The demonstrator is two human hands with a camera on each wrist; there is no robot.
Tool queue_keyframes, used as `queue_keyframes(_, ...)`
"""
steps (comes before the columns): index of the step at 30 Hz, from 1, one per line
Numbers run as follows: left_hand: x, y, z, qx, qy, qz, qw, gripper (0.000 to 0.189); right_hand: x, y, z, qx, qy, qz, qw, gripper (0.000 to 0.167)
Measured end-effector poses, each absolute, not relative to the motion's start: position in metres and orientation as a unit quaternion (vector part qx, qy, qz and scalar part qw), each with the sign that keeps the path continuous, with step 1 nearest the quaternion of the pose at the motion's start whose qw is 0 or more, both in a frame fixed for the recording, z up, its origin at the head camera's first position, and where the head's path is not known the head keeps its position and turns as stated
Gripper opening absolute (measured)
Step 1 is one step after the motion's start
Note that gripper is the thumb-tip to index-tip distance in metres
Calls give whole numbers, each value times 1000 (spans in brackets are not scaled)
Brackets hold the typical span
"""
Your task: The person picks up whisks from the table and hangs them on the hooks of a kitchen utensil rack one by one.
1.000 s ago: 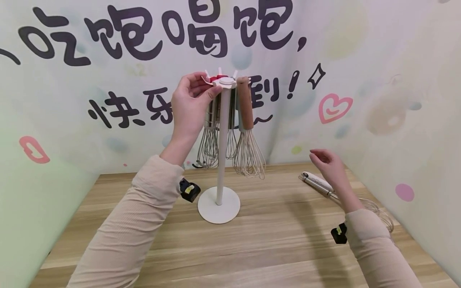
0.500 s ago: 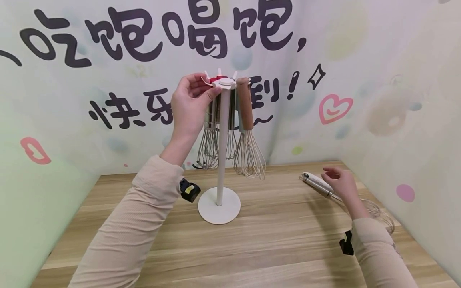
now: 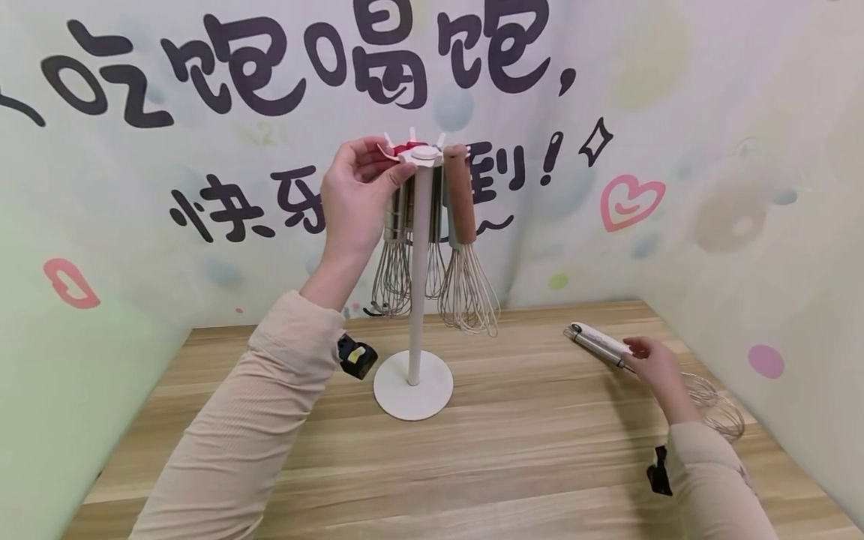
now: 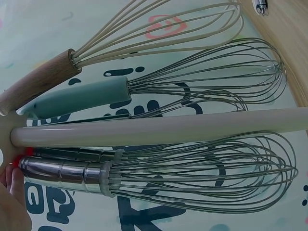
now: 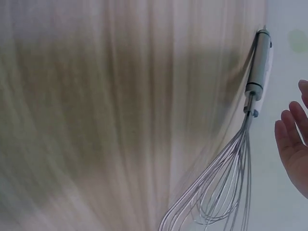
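Observation:
My left hand [image 3: 354,195] pinches the hooked top [image 3: 424,154] of a white stand with a round base [image 3: 413,401], thumb at its near edge. Several whisks hang from it: one with a wooden handle [image 3: 460,199], one with a pale green handle [image 4: 79,98], and one with a shiny metal handle [image 4: 65,174]. Red loops show at the hooks. At the right, a silver-handled whisk [image 3: 594,348] lies alongside a white handle [image 3: 603,337] on the table. My right hand [image 3: 658,371] hovers over them; in the right wrist view its loosely bent fingers stand apart from the silver handle [image 5: 258,62].
The wood-grain table [image 3: 432,480] runs back to a printed wall [image 3: 297,135], with further walls close at left and right. Wire loops [image 3: 722,416] of the lying whisks reach toward the table's right edge. The stand's white pole [image 4: 159,129] rises between the hanging whisks and me.
My right hand has moved right and lowered toward the whisks lying on the table. My left hand stays at the stand's top, and the hanging whisks look unmoved.

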State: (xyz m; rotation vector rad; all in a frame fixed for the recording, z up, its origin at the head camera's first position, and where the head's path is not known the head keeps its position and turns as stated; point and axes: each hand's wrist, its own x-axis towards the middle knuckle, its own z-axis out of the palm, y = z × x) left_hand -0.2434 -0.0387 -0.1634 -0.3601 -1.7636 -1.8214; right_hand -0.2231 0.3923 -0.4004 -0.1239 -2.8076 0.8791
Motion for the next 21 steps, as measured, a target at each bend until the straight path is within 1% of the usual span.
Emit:
queue_keyframes(14, -241, -37, -164, -123, -664, -678, 289, 45, -218, 405, -415, -55, -955, 284, 65, 43)
queue_keyframes(21, -239, -36, -163, -113, -666, -678, 290, 44, -220, 407, -421, -47, -961, 265, 58, 44)
